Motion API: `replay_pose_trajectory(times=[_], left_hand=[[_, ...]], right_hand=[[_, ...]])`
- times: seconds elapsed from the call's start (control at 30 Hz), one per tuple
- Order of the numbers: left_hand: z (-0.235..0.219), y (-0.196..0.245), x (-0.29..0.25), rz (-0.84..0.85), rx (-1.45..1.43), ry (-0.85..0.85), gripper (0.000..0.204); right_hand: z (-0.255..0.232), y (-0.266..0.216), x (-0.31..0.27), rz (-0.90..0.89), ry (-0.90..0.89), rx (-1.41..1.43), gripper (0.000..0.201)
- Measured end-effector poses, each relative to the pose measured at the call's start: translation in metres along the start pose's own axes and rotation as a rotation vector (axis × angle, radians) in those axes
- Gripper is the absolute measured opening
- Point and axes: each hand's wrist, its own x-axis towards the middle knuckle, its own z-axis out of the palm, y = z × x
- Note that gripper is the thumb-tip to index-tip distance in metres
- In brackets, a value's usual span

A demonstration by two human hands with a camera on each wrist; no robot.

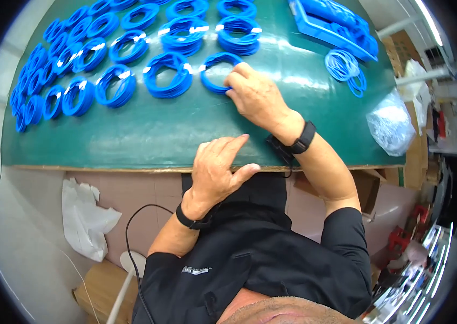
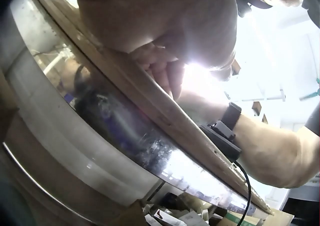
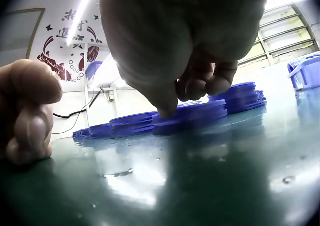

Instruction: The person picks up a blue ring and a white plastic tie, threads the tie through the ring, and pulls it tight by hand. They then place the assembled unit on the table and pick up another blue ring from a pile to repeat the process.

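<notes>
My right hand (image 1: 258, 97) reaches over the table and pinches the right side of a coil of thin blue cord (image 1: 207, 75), the last coil at the right of the nearest row. In the right wrist view the thumb is against that coil (image 3: 195, 117), which lies flat on the table, with the fingers curled above it. My left hand (image 1: 212, 167) hovers at the table's near edge, fingers extended and thumb apart, holding nothing. It also shows at the left of the right wrist view, and its palm side fills the top of the left wrist view.
Several rows of blue coils with white bands (image 1: 168, 75) cover the table's left and middle. At the back right stand a blue tray (image 1: 336, 38) of blue material, a loose light-blue coil (image 1: 342, 65) and a clear plastic bag (image 1: 391, 124). The green table (image 1: 147, 135) ends at a wooden edge.
</notes>
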Motion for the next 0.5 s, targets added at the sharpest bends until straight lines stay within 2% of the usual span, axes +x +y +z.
replay_pose_trajectory(times=[0.2, 0.4, 0.43, 0.5], left_hand=[[0.000, 0.000, 0.001, 0.020, -0.002, -0.037, 0.066], [0.001, 0.001, 0.000, -0.010, 0.019, -0.053, 0.068], [0.002, 0.000, 0.000, -0.010, 0.031, -0.048, 0.068], [0.003, -0.001, 0.000, 0.001, 0.035, -0.041, 0.068]], right_hand=[[-0.034, 0.019, -0.024, 0.044, 0.024, -0.030, 0.019], [-0.087, 0.112, -0.074, 0.344, 0.129, -0.221, 0.019], [-0.096, 0.131, -0.084, 0.348, 0.131, -0.229, 0.019], [-0.113, 0.165, -0.102, 0.468, 0.176, -0.387, 0.020]])
